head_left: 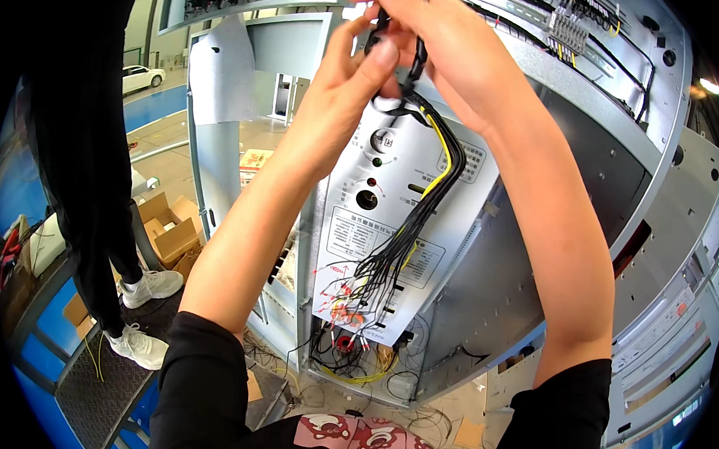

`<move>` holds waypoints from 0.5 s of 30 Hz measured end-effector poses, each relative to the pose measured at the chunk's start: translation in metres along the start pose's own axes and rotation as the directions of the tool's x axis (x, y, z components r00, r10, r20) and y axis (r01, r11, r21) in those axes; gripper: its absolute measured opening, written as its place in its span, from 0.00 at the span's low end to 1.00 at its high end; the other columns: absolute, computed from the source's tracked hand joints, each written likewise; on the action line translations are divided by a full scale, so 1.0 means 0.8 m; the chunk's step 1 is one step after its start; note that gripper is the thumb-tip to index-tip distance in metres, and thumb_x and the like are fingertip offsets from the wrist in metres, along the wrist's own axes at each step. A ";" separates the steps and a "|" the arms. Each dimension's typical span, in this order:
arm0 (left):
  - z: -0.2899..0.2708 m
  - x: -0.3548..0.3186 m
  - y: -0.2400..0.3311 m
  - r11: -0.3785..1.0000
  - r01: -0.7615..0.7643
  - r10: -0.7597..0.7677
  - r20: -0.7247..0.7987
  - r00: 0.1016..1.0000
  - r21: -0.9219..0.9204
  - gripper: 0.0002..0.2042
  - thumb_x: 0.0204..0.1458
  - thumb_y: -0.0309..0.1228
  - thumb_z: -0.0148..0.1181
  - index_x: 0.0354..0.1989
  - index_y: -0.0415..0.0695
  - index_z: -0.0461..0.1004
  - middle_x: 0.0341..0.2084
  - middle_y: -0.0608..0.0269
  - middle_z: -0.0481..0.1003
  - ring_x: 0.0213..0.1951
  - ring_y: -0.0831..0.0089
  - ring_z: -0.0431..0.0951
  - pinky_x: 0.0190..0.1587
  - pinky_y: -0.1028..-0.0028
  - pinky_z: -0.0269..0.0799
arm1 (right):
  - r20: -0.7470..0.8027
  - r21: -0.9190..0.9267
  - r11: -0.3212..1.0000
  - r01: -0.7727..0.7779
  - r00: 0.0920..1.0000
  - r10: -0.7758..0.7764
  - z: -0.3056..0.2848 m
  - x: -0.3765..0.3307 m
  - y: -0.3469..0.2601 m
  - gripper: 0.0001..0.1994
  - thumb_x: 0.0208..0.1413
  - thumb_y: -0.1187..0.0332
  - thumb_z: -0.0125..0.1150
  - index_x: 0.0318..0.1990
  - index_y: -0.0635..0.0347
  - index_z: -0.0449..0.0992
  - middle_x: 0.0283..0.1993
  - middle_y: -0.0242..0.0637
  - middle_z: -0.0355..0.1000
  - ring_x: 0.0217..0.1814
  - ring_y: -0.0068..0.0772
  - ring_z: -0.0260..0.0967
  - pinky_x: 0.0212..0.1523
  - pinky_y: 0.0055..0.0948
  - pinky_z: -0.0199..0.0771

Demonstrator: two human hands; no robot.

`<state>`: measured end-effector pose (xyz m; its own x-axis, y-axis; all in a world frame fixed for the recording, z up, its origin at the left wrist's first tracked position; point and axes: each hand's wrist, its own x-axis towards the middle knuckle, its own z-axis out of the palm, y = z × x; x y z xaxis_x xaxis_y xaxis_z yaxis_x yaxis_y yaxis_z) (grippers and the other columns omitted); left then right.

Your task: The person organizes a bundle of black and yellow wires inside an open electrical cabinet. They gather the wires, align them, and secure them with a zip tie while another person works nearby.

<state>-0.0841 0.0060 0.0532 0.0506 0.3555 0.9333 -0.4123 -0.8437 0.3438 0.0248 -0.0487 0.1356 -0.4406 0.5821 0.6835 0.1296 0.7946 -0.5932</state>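
At the top centre, the left hand (353,71) and right hand (425,23) curl half-closed fingers around a black cable (418,61). Its wires (453,168) drape across a white panel (395,195) mid-frame.

A black top (271,441) clothes the torso; its left sleeve (203,379) and right sleeve (565,414) are the same black, wide and loose, each ending near the elbow, with an uneven edge on the right one; beyond the hems the forearms are bare, narrowing toward the wrists; the left fingers (381,56) and right fingers (403,9) are bare too; across the front runs a pink print (349,423) in panels, with cartoon bear figures in dark red and white.
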 end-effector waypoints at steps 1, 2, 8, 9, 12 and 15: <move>-0.007 -0.010 0.003 0.996 0.020 -0.021 0.010 1.000 0.086 0.30 0.61 0.45 0.55 0.63 0.37 0.58 0.40 0.60 0.76 0.36 0.80 0.67 0.42 0.78 0.63 | -0.009 -0.119 0.991 0.052 0.999 -0.054 -0.001 -0.007 0.001 0.19 0.65 0.56 0.51 0.50 0.64 0.74 0.34 0.28 0.71 0.38 0.17 0.65 0.43 0.21 0.65; -0.015 -0.018 0.007 0.986 0.097 -0.095 -0.024 0.995 0.139 0.23 0.61 0.40 0.55 0.60 0.37 0.63 0.38 0.62 0.77 0.34 0.82 0.67 0.40 0.80 0.63 | 0.134 -0.264 0.958 0.112 0.988 -0.078 -0.019 -0.004 0.013 0.19 0.65 0.58 0.51 0.52 0.64 0.73 0.40 0.32 0.74 0.46 0.23 0.69 0.53 0.27 0.66; -0.091 -0.034 -0.033 0.866 0.060 -0.036 -0.058 0.998 0.497 0.14 0.65 0.40 0.49 0.42 0.41 0.76 0.35 0.66 0.76 0.41 0.76 0.71 0.50 0.75 0.64 | 0.025 -0.625 0.771 0.122 0.990 -0.137 -0.003 -0.050 0.064 0.10 0.58 0.65 0.59 0.41 0.61 0.78 0.37 0.40 0.72 0.36 0.36 0.71 0.38 0.34 0.71; -0.110 -0.037 -0.039 0.706 0.060 -0.025 -0.061 0.998 0.705 0.15 0.64 0.42 0.50 0.42 0.43 0.76 0.35 0.67 0.76 0.44 0.76 0.72 0.53 0.74 0.62 | -0.013 -0.663 0.731 0.159 0.974 -0.224 -0.008 -0.056 0.072 0.08 0.58 0.68 0.59 0.40 0.62 0.77 0.36 0.41 0.72 0.35 0.35 0.71 0.38 0.34 0.72; -0.145 -0.040 -0.056 0.827 0.271 -0.256 -0.099 0.962 0.493 0.14 0.62 0.43 0.54 0.41 0.44 0.76 0.32 0.69 0.75 0.33 0.80 0.70 0.45 0.76 0.65 | -0.381 -0.466 0.885 0.006 0.901 -0.207 -0.066 -0.083 0.128 0.05 0.59 0.75 0.55 0.41 0.64 0.74 0.34 0.39 0.73 0.32 0.30 0.73 0.34 0.28 0.72; -0.150 -0.036 -0.089 0.827 0.221 -0.220 -0.065 0.973 0.517 0.07 0.59 0.33 0.59 0.38 0.43 0.75 0.26 0.70 0.71 0.25 0.82 0.65 0.31 0.80 0.63 | -0.463 -0.135 0.936 -0.326 0.856 0.231 -0.089 -0.125 0.200 0.11 0.57 0.75 0.57 0.48 0.65 0.71 0.37 0.39 0.75 0.34 0.30 0.75 0.34 0.25 0.74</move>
<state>-0.1656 0.1040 -0.0109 0.0808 0.5578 0.8260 0.1401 -0.8269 0.5446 0.1525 0.0325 0.0028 0.0640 0.7618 0.6447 0.3848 0.5772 -0.7203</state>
